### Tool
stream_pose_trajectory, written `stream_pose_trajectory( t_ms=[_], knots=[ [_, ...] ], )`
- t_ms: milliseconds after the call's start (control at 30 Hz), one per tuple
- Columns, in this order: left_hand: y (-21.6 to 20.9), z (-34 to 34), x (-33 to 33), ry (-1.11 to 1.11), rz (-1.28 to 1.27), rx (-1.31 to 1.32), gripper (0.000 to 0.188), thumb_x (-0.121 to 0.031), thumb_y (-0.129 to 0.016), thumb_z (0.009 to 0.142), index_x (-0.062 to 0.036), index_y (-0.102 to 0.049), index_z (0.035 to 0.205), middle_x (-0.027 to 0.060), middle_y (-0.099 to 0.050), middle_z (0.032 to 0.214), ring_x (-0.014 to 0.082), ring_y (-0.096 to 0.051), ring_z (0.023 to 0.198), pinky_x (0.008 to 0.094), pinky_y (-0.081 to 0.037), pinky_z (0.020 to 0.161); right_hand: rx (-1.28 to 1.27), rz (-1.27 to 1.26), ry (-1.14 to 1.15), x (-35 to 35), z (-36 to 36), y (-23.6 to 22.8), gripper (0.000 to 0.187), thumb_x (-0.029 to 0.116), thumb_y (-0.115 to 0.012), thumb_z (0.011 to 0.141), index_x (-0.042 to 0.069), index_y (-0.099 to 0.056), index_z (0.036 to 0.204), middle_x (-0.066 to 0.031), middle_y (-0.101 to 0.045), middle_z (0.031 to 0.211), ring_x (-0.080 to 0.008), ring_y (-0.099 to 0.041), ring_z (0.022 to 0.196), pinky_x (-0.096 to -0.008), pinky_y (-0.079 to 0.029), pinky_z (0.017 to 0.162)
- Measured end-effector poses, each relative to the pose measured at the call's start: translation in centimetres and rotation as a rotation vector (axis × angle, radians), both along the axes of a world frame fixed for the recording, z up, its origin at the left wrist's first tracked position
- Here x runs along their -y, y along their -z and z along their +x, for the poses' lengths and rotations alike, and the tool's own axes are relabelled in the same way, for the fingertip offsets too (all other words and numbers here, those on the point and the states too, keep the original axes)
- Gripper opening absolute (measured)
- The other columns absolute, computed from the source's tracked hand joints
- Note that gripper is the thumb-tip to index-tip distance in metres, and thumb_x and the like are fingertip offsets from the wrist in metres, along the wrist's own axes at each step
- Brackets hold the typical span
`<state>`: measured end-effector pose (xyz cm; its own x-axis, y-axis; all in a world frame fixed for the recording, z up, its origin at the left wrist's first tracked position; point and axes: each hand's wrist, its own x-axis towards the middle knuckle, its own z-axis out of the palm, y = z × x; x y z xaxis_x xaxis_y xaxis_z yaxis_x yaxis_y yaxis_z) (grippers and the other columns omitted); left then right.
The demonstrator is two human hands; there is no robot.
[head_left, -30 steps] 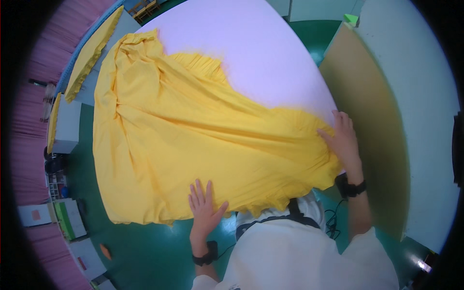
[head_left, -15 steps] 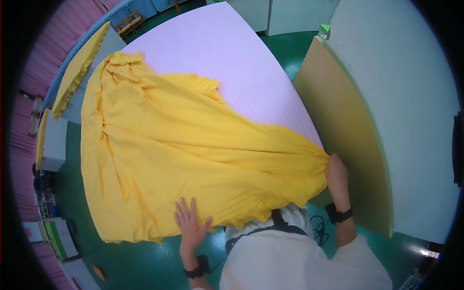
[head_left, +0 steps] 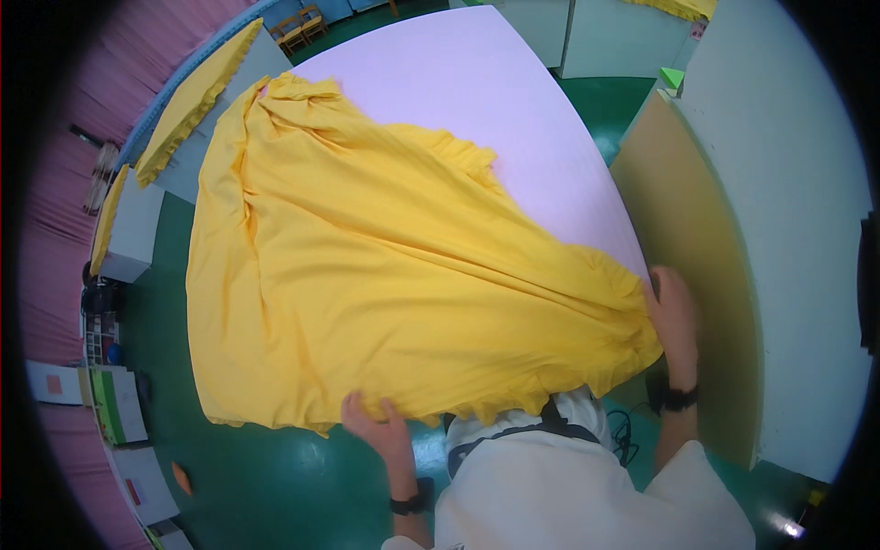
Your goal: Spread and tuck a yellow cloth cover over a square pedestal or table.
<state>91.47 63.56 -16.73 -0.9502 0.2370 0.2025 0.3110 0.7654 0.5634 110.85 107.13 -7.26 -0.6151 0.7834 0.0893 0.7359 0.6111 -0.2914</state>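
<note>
A large yellow cloth (head_left: pixel 367 266) with a ruffled edge lies wrinkled over a table with a pale lilac top (head_left: pixel 495 101). Its far left end is bunched up, and folds run from there toward the right corner. My left hand (head_left: pixel 378 433) is at the cloth's near edge, thumb and fingers apart, fingertips touching the ruffle. At the near right corner of the table, my right hand (head_left: pixel 675 316) is closed around the cloth's edge; it is somewhat blurred and its inner fingers are hidden.
A tan panel (head_left: pixel 692 257) and a pale wall-like board (head_left: pixel 788 202) stand close on the right. More furniture with yellow ruffled covers (head_left: pixel 203 101) lines the left. Small wooden chairs (head_left: pixel 301 29) are at the back. A black cable (head_left: pixel 625 438) lies on the green floor (head_left: pixel 275 486).
My left hand has gone from lying flat on the cloth to its near edge, fingers now bent. The right hand stays at the corner, turned slightly. The whole view has shifted.
</note>
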Motion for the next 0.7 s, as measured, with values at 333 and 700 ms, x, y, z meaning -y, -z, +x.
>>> stream_pose_trajectory(
  t_ms=[333,700],
  knots=[
    [0.5,-0.3,1.0,-0.624,0.707,0.200,0.069,-0.001,-0.071,0.085,-0.0098,-0.028,0.137,0.0128,-0.033,0.141,0.0259,-0.037,0.129,0.0417,-0.046,0.099,0.093,-0.547,-0.179,-4.9,-7.4,4.6,0.040,0.033,-0.067,0.087,-0.002,-0.062,0.106,-0.0201,-0.063,0.093,-0.0374,-0.061,0.085,-0.0446,-0.049,0.077],
    [3.4,0.1,3.4,-0.438,1.035,0.899,0.072,-0.049,-0.062,0.093,-0.0152,-0.028,0.147,0.0107,-0.040,0.146,0.0311,-0.046,0.129,0.0613,-0.039,0.101,0.121,0.119,0.133,-5.8,0.6,5.6,0.025,0.022,-0.051,0.096,-0.002,-0.055,0.088,-0.0217,-0.057,0.092,-0.0419,-0.062,0.091,-0.0493,-0.050,0.075]
  ],
)
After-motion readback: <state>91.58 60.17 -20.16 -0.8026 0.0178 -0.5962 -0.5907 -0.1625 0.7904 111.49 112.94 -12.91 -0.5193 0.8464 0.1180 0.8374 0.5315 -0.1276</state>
